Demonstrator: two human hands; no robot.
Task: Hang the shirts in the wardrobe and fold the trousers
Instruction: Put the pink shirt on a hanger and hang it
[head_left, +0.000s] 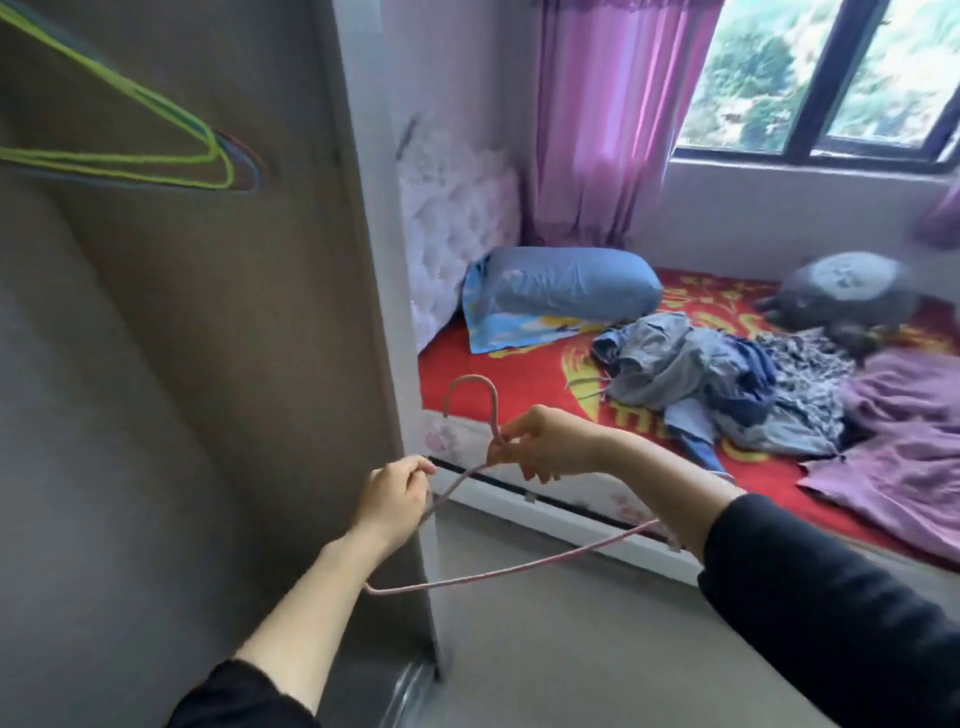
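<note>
A pink wire hanger (498, 569) is held in front of me, between the wardrobe and the bed. My right hand (540, 441) grips it at the neck just below the hook. My left hand (397, 493) pinches its left sloping arm. No garment is on it. A heap of grey and blue clothes (711, 379) lies on the red bedspread (498, 384), with a purple garment (898, 457) spread to its right. The open wardrobe (171, 415) fills the left, with green hangers (156, 140) hanging inside at the top.
A blue pillow (566, 286) leans by the white headboard (457, 223). A grey round cushion (847, 291) sits at the bed's far side. Purple curtains (602, 119) and a window (831, 78) are behind. Grey floor (597, 649) lies between me and the bed's edge.
</note>
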